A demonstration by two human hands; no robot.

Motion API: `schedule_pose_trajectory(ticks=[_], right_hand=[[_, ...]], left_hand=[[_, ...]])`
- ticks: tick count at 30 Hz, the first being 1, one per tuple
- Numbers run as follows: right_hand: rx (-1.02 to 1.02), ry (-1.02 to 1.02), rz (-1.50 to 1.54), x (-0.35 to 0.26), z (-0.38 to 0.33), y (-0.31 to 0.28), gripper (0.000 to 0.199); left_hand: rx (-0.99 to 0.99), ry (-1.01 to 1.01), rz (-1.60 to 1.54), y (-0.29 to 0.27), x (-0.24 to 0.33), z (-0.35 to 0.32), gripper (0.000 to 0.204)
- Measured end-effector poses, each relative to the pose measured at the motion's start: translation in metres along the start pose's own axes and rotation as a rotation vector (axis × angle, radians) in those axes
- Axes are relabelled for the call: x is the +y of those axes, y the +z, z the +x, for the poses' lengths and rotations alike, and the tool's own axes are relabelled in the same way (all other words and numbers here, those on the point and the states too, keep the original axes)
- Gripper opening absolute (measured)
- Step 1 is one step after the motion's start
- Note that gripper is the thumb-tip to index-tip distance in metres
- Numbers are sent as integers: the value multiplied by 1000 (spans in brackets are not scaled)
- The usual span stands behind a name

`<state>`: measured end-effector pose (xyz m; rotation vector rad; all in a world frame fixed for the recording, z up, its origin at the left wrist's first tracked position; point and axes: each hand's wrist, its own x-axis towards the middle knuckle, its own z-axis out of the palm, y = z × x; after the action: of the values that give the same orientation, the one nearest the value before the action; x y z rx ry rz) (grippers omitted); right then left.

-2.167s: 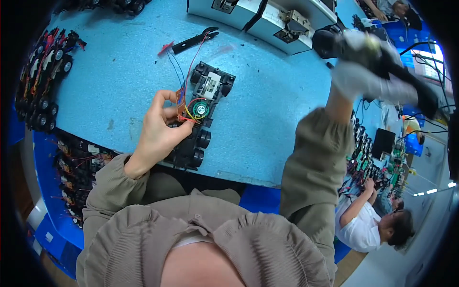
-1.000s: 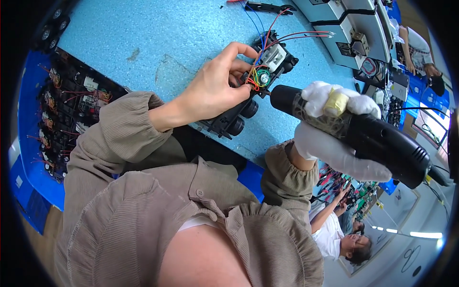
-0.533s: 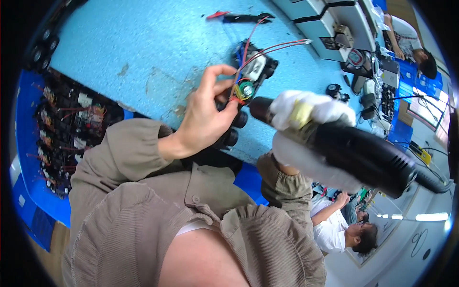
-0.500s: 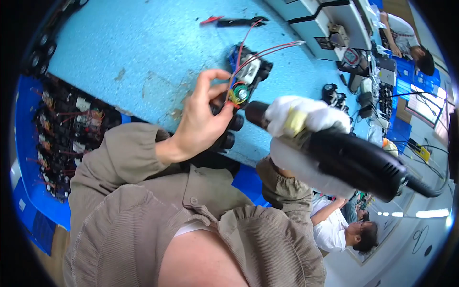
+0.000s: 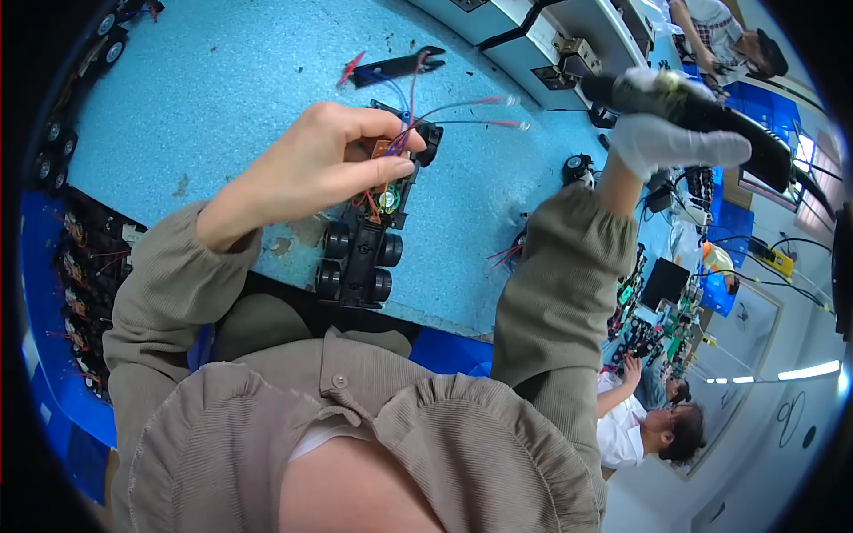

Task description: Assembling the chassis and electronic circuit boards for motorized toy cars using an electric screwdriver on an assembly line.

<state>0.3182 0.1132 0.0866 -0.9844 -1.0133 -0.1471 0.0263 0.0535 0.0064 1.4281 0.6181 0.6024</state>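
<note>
At eleven o'clock from centre, my left hand (image 5: 311, 169) pinches a circuit board (image 5: 382, 149) between its fingers, above the wheeled chassis (image 5: 362, 258) on the table (image 5: 462, 240). At two, my gloved right hand (image 5: 662, 138) grips a black power tool (image 5: 766, 149).

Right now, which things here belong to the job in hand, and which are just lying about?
In the job:
brown circuit board, at the left hand's fingers
black chassis beneath
black power tool, in the gloved right hand

Seemingly just lying about:
black forked part, though wires reach toward it
wheeled vehicles, far left
blue tray of wired units
</note>
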Motion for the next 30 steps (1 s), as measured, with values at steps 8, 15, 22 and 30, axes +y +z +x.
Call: schedule_pose_trajectory(ticks=[8, 15, 22, 30], right_hand=[[-408, 715, 746, -128, -100, -40, 85], [-413, 618, 729, -147, -138, -25, 90], [-462, 565, 710, -152, -151, -10, 92], [-1283, 678, 7, -149, -112, -7, 76]], left_hand=[[-93, 113, 38, 0, -9, 17, 27], [-72, 170, 56, -2, -20, 13, 29], [-47, 176, 54, 0, -23, 13, 30], [-29, 199, 79, -6, -16, -2, 30]])
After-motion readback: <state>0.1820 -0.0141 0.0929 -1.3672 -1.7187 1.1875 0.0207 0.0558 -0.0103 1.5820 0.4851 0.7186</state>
